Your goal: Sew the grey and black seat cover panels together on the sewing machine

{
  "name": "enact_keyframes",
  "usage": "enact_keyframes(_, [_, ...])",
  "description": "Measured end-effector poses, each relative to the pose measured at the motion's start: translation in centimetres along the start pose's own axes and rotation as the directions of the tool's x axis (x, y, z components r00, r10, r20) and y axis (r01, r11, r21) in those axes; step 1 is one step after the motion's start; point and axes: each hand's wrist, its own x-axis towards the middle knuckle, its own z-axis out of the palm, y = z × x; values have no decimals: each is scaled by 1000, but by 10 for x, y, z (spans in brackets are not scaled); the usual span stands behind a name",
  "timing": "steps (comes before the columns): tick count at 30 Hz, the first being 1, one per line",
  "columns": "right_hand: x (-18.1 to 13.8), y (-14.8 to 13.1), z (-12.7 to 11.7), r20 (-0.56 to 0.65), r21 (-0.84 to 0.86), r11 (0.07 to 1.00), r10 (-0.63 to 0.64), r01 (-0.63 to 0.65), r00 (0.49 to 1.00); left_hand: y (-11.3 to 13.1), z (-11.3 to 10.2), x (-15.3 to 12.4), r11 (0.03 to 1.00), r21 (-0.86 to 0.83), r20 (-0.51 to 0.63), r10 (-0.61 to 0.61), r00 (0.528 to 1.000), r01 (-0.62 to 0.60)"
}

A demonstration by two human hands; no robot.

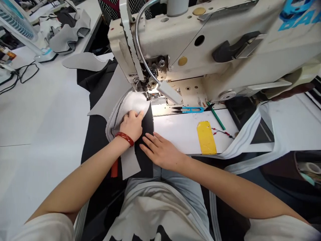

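Note:
A cream industrial sewing machine (213, 47) stands in front of me, its lamp lighting the needle area (146, 93). A curved grey fabric piece (130, 103) with a white piped edge lies under the presser foot, on top of black fabric (147, 124). My left hand (131, 125), a red bangle on its wrist, presses on the grey piece with fingers bent and pointing toward the needle. My right hand (160, 149) lies flat and spread on the black fabric at the table's front edge. Neither hand holds anything.
Blue thread snips (192, 109), a green pencil (216, 117), a yellow tag (206, 137) and a beaded string lie right of the needle. White striped fabric (248, 134) drapes at right. More grey pieces (70, 30), a fan (20, 23) and cables sit far left.

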Motion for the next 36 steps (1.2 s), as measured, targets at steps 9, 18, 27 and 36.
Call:
enact_keyframes(9, [6, 2, 11, 80, -55, 995, 86, -82, 993, 3, -20, 16, 977, 39, 180, 200, 963, -210])
enact_keyframes(18, [33, 30, 18, 196, 27, 990, 131, -139, 972, 8, -11, 53, 983, 46, 97, 171, 981, -176])
enact_keyframes(27, [41, 43, 28, 121, 17, 994, 106, -109, 987, 10, -14, 67, 979, 49, 70, 196, 978, -200])
enact_keyframes(36, [30, 58, 18, 1, 40, 974, 222, -222, 975, 15, -16, 40, 999, -12, 71, 51, 996, -50])
